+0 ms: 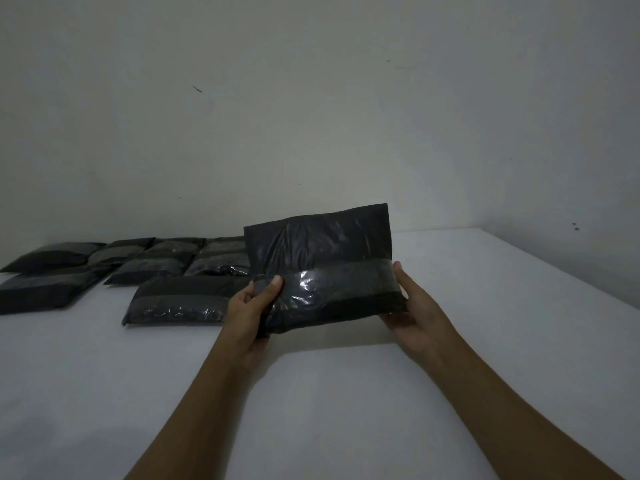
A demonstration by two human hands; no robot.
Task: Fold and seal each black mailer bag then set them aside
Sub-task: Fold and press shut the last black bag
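Both hands, left (250, 306) and right (412, 313), hold a mailer bag (325, 268) above the table (346, 393); sealed bags (138, 268) lie left.

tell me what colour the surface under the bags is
White; the flat tabletop beneath the black plastic mailer bags shows best in the head view.

I am in a dim, bare room that serves as a plain packing spot: a white surface (485, 289) runs into the corner of unpainted-looking pale walls (311, 98), and left of that corner lies a spread of packed black mailer bags (173, 299).
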